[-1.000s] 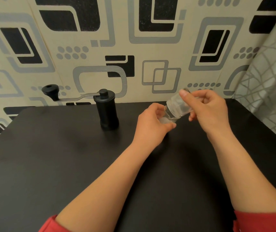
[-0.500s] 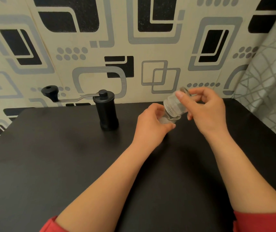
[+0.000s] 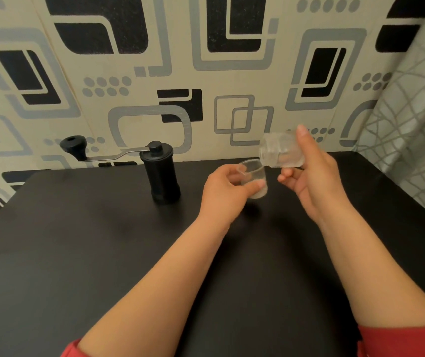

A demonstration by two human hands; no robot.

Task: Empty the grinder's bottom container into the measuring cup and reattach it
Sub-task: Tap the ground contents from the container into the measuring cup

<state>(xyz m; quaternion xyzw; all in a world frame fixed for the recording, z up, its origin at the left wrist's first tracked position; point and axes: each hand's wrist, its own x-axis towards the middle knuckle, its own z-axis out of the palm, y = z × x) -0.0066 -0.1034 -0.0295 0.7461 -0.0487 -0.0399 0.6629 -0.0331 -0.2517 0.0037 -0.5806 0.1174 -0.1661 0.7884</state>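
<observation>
Clear container (image 3: 281,153) tipped in right hand (image 3: 314,173), left hand (image 3: 225,191) gripping measuring cup (image 3: 254,180) — contents unclear

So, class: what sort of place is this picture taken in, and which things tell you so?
Probably a room in a home, not a workshop or café. The clues: patterned wallpaper behind a plain dark table, a curtain on the right, and a hand-cranked grinder standing on the table.

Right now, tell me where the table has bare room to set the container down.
Free: the table left of the left forearm and in front of the grinder; also the strip between the forearms. Crowded: around the cup in the left hand, with the container tilted over it in the right hand.
</observation>
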